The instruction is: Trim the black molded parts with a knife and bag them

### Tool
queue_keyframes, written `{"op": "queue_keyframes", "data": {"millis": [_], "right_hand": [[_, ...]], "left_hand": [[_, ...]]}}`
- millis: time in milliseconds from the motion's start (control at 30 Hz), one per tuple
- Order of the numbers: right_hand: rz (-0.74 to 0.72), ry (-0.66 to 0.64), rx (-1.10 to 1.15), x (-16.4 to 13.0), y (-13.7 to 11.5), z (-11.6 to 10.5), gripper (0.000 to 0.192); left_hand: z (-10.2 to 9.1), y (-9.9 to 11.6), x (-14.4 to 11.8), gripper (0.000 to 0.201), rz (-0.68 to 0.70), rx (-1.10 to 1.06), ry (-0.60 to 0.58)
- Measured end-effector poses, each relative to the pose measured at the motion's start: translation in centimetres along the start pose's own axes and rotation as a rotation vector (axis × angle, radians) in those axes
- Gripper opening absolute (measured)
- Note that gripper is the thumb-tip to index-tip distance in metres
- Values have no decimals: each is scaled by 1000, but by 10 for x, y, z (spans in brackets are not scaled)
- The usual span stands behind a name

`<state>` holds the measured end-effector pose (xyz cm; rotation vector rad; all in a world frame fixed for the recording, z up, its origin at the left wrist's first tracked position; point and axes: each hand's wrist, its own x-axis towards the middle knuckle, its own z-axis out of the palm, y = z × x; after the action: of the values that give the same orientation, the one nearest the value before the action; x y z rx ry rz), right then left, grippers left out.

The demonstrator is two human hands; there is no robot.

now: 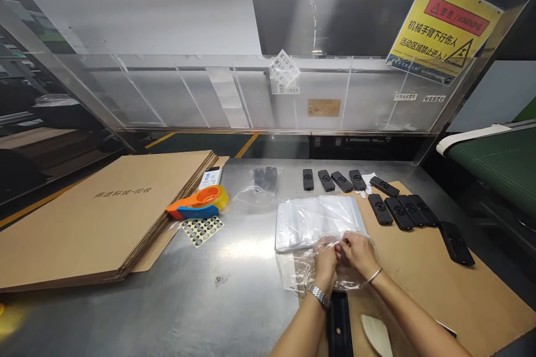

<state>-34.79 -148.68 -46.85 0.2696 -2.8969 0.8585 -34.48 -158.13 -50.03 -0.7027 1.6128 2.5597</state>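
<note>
My left hand (325, 263) and my right hand (355, 252) meet at the front of the table, both pinching the top edge of a clear plastic bag (299, 270) that lies crumpled under them. Just behind it sits a stack of clear plastic bags (314, 220). A black flat device (339, 323) lies between my forearms, close to my body. A pale oval piece (377, 334) rests beside it on the right.
Several black devices (397, 212) lie in rows on a brown board (460, 295) and on the metal table (234, 295). A pile of flat cardboard (96, 217), an orange-blue tape dispenser (199, 203) and a sticker sheet (202, 230) are to the left. A green conveyor (502, 162) runs on the right.
</note>
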Motion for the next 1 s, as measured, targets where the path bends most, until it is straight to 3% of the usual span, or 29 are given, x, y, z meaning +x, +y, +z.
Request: {"op": "queue_keyframes", "data": {"millis": [233, 433, 667, 833, 1000], "right_hand": [[11, -44, 294, -21, -3, -16, 35], [50, -108, 495, -46, -6, -27, 32], [126, -16, 503, -56, -8, -33, 32], [51, -99, 343, -70, -19, -27, 23], [30, -126, 291, -78, -15, -24, 23]], "left_hand": [[14, 8, 6, 22, -11, -151, 63], [22, 13, 2, 12, -11, -252, -33], [-17, 13, -45, 26, -42, -37, -204], [-40, 15, -73, 37, 47, 118, -332], [-58, 8, -73, 28, 276, 307, -192]]}}
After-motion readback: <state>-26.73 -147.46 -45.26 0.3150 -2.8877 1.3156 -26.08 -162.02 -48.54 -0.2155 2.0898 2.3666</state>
